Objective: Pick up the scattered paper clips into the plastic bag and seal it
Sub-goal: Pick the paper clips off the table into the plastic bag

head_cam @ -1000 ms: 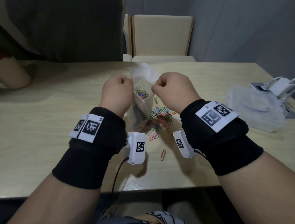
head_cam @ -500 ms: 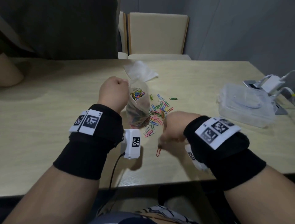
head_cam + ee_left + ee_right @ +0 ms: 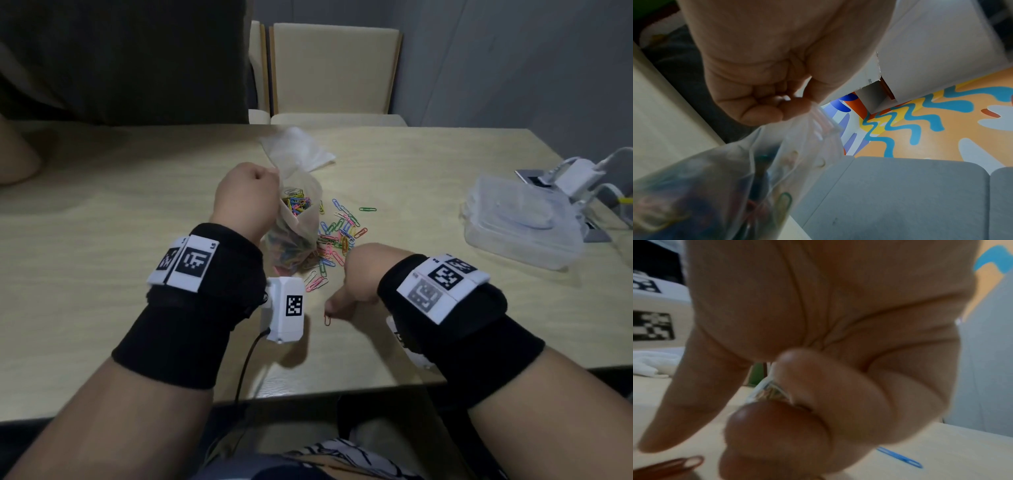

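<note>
Left hand (image 3: 245,202) pinched the rim of the plastic bag (image 3: 294,240), which stood on the table (image 3: 102,222), part-filled with clips. Right hand (image 3: 356,277) had fingers (image 3: 777,431) curled down at a lone red paper clip (image 3: 327,320); whether it was grasped, I cannot tell. Loose clips (image 3: 337,236) lay beside the bag. Advice: slide the flat clip toward the table edge, pinch by its end, keep the bag mouth held wide.

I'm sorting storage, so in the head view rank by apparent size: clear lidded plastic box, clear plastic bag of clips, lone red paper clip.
1. Clear lidded plastic box, though farther away
2. Clear plastic bag of clips
3. Lone red paper clip
</note>
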`<state>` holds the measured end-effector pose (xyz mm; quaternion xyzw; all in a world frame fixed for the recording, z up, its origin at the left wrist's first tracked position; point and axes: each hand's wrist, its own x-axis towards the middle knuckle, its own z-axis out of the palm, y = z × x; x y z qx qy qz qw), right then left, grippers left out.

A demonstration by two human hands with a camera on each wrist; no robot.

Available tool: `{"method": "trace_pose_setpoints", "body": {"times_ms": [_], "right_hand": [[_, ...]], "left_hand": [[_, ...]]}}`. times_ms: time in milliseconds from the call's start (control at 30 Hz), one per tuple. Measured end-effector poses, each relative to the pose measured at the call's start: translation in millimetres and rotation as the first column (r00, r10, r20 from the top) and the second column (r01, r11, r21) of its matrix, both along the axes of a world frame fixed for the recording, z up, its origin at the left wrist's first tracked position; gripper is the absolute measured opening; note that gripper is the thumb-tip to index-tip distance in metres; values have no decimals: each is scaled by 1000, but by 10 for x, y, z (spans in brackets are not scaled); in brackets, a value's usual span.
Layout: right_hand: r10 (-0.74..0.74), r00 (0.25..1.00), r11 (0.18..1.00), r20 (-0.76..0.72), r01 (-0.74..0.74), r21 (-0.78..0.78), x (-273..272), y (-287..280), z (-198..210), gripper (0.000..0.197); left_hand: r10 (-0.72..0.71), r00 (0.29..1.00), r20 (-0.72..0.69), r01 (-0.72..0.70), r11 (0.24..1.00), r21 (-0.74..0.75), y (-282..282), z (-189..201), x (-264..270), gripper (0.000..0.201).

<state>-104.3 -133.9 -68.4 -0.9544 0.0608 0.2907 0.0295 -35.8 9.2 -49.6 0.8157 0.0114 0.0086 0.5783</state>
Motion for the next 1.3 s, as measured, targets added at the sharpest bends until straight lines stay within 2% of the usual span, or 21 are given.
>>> {"method": "trace_pose_setpoints", "body": {"times_ms": [100,300,367,433,533,667,700,833,967,1033,1100,1167,1233,1300], "right_hand": [[-5,1000,999,-9,5,-45,39,24,-90,54],[-73,967,995,246,88,-51,216,-217,-68,50],[-84,971,994,223,96,-43,215,-279,-10,42],[-89,989,992,119,99,-80,163,-299,45,34],[-94,995,990,-18,92,-111,100,-278,33,35],[-42,990,987,134,62,-148,256,-195,-116,13],[-21,985,986,174,49,-159,298,-172,-141,12],[-21,936,997,350,47,-64,438,-153,-161,20],[-226,847,974,482,204,99,529,-164,-209,32],[-201,898,980,391,186,76,560,-150,-252,48],[-118,957,992,264,104,67,558,-123,-284,75],[-22,975,999,221,11,51,538,-74,-293,88],[41,969,999,244,-47,17,521,-30,-308,82],[49,953,998,300,-56,16,526,-16,-339,61]], "left_hand": [[-6,1000,0,6,1000,2,-22,14,-11,28],[-14,1000,12,14,1000,15,-6,8,-16,28],[-20,1000,14,19,1000,20,-3,5,-13,29],[-20,1000,15,20,1000,24,-7,6,-13,28],[-17,1000,14,16,1000,26,-20,2,-8,27],[-26,1000,17,26,999,24,-20,-1,1,27],[-28,999,19,28,999,21,-17,4,2,26],[-14,1000,26,14,1000,21,11,28,-10,27],[11,999,52,-12,1000,16,65,49,-2,28],[32,997,67,-33,999,5,91,60,11,30],[64,994,83,-64,998,-8,111,70,19,28],[113,989,98,-111,993,-24,129,70,33,27],[146,983,115,-144,989,-28,145,50,55,29],[139,983,122,-138,990,-16,155,18,82,28]]}}
